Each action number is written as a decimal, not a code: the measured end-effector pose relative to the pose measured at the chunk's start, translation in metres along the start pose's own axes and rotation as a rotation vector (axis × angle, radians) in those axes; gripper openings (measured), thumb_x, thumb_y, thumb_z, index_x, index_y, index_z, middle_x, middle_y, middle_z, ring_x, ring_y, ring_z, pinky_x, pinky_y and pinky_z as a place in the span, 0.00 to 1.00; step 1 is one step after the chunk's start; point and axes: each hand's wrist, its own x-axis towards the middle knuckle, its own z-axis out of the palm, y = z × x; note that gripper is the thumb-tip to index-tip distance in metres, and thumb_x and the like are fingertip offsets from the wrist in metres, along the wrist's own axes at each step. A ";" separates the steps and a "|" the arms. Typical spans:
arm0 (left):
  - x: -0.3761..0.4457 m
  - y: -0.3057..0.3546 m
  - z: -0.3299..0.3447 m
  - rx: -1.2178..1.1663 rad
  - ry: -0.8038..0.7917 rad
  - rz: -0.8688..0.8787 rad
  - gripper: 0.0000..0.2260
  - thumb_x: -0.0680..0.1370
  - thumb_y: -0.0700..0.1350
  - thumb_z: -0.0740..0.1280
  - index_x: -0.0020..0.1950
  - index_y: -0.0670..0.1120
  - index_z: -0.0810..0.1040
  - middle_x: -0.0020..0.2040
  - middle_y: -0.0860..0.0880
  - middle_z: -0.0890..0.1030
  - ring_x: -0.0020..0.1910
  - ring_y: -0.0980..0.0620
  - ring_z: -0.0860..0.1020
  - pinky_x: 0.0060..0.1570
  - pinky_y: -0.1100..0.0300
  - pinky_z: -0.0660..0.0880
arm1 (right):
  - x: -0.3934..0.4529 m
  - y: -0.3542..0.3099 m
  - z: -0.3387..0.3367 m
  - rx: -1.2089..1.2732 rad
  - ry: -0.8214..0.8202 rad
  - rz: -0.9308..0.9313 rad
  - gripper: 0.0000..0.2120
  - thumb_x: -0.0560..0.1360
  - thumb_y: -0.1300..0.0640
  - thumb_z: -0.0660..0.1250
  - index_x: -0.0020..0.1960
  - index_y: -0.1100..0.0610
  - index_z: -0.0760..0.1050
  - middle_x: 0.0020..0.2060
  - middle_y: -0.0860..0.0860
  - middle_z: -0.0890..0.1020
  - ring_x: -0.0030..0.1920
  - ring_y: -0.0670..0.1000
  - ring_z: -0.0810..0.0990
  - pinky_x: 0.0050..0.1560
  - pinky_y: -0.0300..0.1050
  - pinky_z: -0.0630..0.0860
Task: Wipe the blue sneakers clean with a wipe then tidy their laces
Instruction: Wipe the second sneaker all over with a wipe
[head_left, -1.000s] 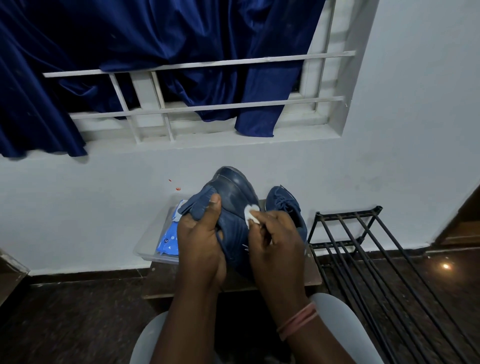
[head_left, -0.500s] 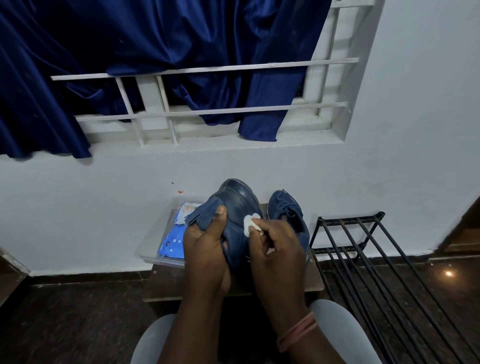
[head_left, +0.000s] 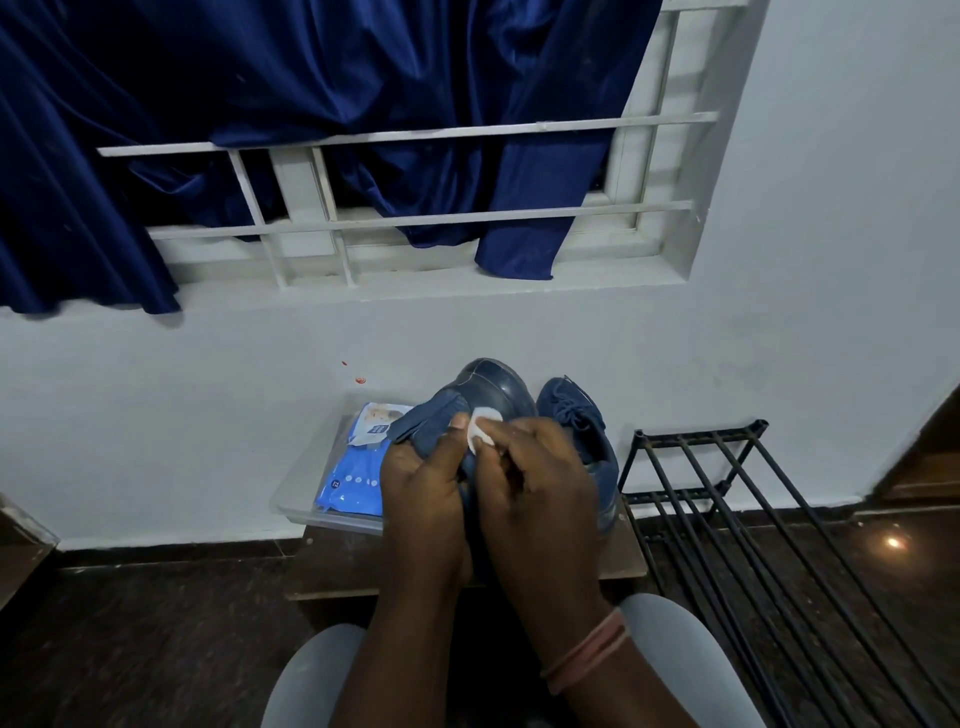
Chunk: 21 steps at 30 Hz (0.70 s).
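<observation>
My left hand (head_left: 423, 493) grips a blue sneaker (head_left: 493, 387) from the left, thumb up along its side, holding it toe-up above a low wooden stool. My right hand (head_left: 535, 478) pinches a small white wipe (head_left: 480, 428) and presses it against the sneaker's upper, just beside my left thumb. The second blue sneaker (head_left: 576, 426), with its laces showing, rests on the stool to the right, partly hidden behind my right hand.
A clear plastic tray (head_left: 296, 496) holding a blue wipes packet (head_left: 353, 478) sits on the wooden stool (head_left: 631, 551) at the left. A black metal rack (head_left: 727, 499) stands to the right. White wall, window grille and blue curtain behind; my knees below.
My right hand with the wipe has slid left across the sneaker, ending close to my left thumb. The camera view tilted down slightly.
</observation>
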 end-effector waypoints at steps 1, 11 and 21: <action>-0.002 -0.002 0.000 0.014 -0.013 -0.003 0.09 0.82 0.38 0.66 0.59 0.34 0.80 0.49 0.37 0.85 0.47 0.42 0.85 0.45 0.53 0.82 | 0.006 -0.005 0.000 0.006 -0.011 -0.005 0.06 0.78 0.63 0.70 0.51 0.55 0.84 0.45 0.47 0.79 0.43 0.43 0.78 0.45 0.32 0.73; 0.009 0.009 -0.008 -0.036 0.013 -0.007 0.13 0.81 0.37 0.67 0.64 0.36 0.78 0.56 0.36 0.85 0.56 0.36 0.84 0.46 0.53 0.82 | 0.001 0.007 -0.011 -0.123 -0.136 -0.115 0.07 0.79 0.65 0.67 0.53 0.57 0.82 0.45 0.48 0.77 0.43 0.46 0.77 0.45 0.38 0.75; 0.013 0.005 -0.016 0.148 -0.148 0.008 0.20 0.75 0.45 0.73 0.65 0.41 0.79 0.60 0.36 0.83 0.60 0.34 0.82 0.65 0.32 0.74 | 0.021 0.006 -0.020 -0.211 -0.115 -0.164 0.09 0.80 0.63 0.66 0.57 0.57 0.81 0.46 0.49 0.76 0.46 0.48 0.76 0.48 0.41 0.74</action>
